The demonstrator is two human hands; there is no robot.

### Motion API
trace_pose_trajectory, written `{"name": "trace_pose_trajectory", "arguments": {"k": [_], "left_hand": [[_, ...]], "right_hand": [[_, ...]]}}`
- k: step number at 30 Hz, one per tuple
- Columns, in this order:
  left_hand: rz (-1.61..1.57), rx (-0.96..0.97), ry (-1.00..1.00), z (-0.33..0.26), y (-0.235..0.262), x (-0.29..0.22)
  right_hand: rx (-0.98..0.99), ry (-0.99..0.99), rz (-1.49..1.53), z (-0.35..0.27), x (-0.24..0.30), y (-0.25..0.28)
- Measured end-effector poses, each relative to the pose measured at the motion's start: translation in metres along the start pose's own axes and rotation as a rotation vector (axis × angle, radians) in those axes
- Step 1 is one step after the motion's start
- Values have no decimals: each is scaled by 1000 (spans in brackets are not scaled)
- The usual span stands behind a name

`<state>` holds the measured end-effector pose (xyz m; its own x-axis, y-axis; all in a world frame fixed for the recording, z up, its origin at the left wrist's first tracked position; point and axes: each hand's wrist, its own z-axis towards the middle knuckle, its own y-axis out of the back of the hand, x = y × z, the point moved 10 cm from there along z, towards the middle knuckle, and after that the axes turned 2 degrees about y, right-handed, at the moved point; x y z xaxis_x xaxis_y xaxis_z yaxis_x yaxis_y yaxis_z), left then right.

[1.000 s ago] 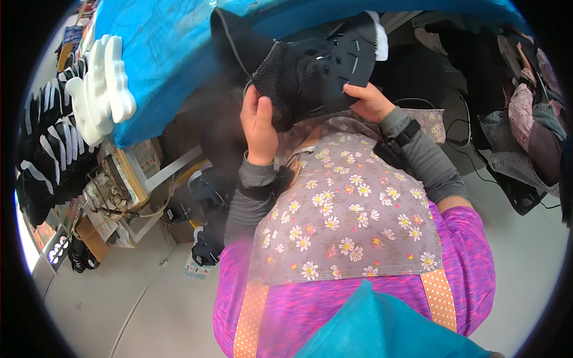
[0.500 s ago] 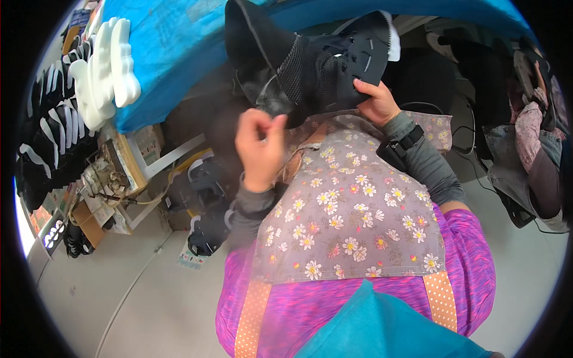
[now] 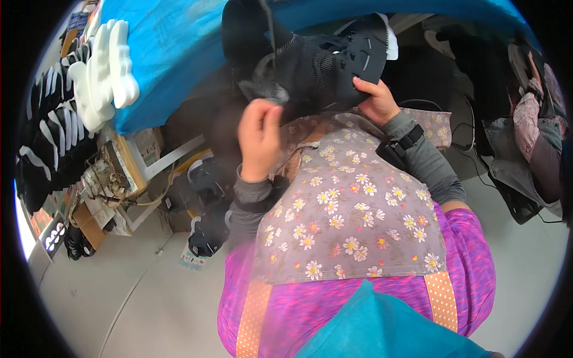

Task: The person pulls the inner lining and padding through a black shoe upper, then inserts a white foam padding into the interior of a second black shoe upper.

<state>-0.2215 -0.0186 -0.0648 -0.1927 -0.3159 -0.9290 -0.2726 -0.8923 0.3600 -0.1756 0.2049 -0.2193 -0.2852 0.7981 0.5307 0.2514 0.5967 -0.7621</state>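
Note:
A black shoe upper (image 3: 319, 68) with textured mesh, eyelet slits and a white edge at one end lies over my apron at the top middle. My right hand (image 3: 378, 104) grips its right part, the thumb on top and the fingers underneath. At its left part, by a fuzzy grey patch (image 3: 265, 86), my left hand (image 3: 259, 136) is closed with curled fingers and slightly blurred. What those fingers hold, if anything, is too small to make out. Another black piece (image 3: 248, 33) with a pale seam rises behind the grey patch.
A blue-covered table (image 3: 167, 53) runs along the far side. White foot-shaped pieces (image 3: 122, 65) stand on its left end, beside racked black shoe parts (image 3: 54, 125). More black shoe parts (image 3: 206, 238) lie below left. Another person's arm (image 3: 528, 122) is at the far right.
My left hand has turned and its fingers have come up to the grey patch. The black left part of the upper has shifted slightly. My right hand keeps its hold.

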Motion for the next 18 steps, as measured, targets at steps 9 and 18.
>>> {"name": "trace_pose_trajectory", "arguments": {"k": [9,18], "left_hand": [[-296,-211,20,-9,7,14],[-199,93,128,18,-8,-25]], "right_hand": [[-59,-83,175,-3,-6,-9],[-113,-200,114,-5,-21,0]]}}
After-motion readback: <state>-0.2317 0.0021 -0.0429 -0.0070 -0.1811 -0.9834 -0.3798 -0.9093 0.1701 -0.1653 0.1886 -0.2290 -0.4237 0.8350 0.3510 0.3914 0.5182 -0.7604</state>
